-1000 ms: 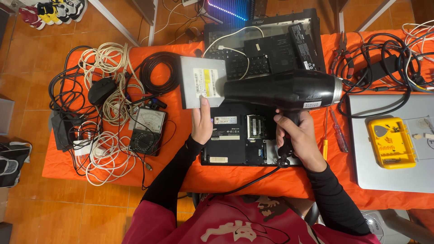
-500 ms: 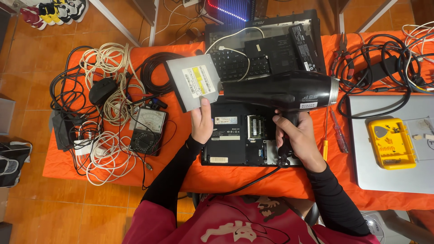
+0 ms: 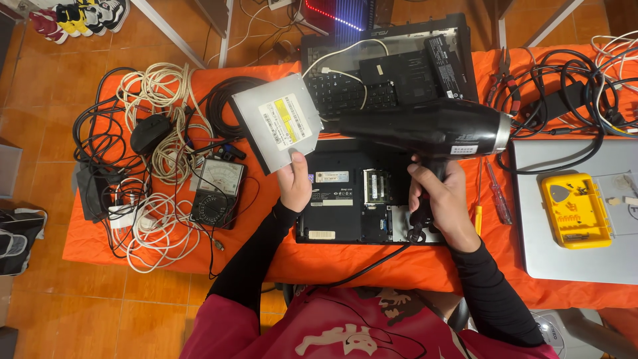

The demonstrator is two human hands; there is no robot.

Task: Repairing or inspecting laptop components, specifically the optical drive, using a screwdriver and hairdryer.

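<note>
My left hand [image 3: 295, 183] holds a flat grey optical drive [image 3: 275, 127] by its near corner, tilted, above the table's orange cloth. My right hand [image 3: 444, 199] grips the handle of a black hair dryer [image 3: 425, 129], whose nozzle points left at the drive's edge. Below both lies an opened black laptop base [image 3: 352, 199] with its underside parts exposed. The dryer's black cord runs off the front edge of the table.
Tangled white and black cables [image 3: 156, 166], a black analog multimeter [image 3: 216, 191] and a power adapter lie left. A black laptop with keyboard [image 3: 389, 63] sits behind. Right: a silver laptop [image 3: 578, 219] bearing a yellow tool case [image 3: 575, 210], screwdrivers [image 3: 495, 196], more cables.
My left hand has swung the optical drive further left and tilted it more. The hair dryer and my right hand have stayed almost still.
</note>
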